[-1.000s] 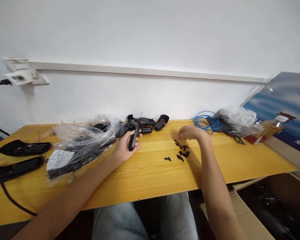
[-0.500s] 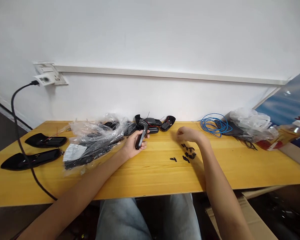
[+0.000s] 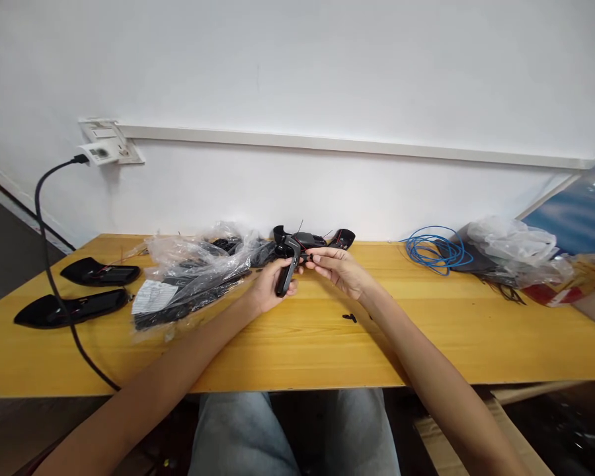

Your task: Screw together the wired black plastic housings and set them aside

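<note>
My left hand (image 3: 272, 285) is closed around a black angled plastic housing (image 3: 288, 268), held tilted above the table. Close against its right side, my right hand (image 3: 340, 270) pinches a small black piece (image 3: 307, 258) between thumb and fingertips. Whether that piece touches the housing I cannot tell. A couple of small black parts (image 3: 350, 318) lie on the wood below my right hand; my right forearm covers the spot where more of them lay. Behind the hands, more black housings (image 3: 344, 238) with thin red and black wires rest near the wall.
On the left lie two black curved shells (image 3: 99, 272) and a clear plastic bag (image 3: 198, 264) of black parts. A black cable (image 3: 44, 244) hangs from the wall socket (image 3: 112, 142) across the table. Blue coiled wire (image 3: 434, 251) and crumpled plastic (image 3: 513, 241) are at the right.
My right hand has moved left and up from above the pile of small black parts to the housing, a small black piece now in its fingers. The left hand keeps its hold.
</note>
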Action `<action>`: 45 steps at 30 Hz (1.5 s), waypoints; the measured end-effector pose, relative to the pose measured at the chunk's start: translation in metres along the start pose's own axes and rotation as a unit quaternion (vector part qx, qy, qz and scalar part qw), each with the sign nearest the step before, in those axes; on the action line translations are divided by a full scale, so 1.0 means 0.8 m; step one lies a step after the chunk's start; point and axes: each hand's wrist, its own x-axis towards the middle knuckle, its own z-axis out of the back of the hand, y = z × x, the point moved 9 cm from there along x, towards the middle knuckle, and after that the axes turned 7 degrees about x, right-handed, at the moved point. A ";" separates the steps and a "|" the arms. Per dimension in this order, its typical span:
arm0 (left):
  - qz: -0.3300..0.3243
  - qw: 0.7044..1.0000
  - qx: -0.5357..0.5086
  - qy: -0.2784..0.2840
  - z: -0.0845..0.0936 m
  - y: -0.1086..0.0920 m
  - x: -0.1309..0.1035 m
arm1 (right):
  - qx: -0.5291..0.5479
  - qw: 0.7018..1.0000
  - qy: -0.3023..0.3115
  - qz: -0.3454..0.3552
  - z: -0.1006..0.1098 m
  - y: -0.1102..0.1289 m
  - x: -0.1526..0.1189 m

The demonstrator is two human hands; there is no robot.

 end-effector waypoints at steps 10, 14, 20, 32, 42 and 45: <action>-0.098 0.992 0.058 -0.057 0.005 -0.004 -0.001 | -0.008 0.998 -0.056 -0.002 0.008 -0.019 0.001; -0.122 0.987 0.065 -0.087 0.008 -0.004 -0.003 | -0.032 0.998 -0.061 0.001 0.008 -0.017 -0.001; -0.142 0.982 0.065 -0.103 0.012 -0.004 -0.002 | -0.081 0.995 -0.061 0.011 0.008 -0.014 -0.002; -0.137 0.978 0.106 -0.119 0.018 -0.001 0.000 | -0.088 0.992 -0.083 0.026 0.006 -0.010 -0.003; -0.131 0.969 0.179 -0.112 0.031 0.008 0.006 | -0.088 0.993 -0.076 0.010 0.004 -0.011 -0.006; -0.139 0.961 0.204 -0.124 0.031 0.004 0.003 | -0.065 0.993 -0.099 0.003 0.007 -0.014 -0.006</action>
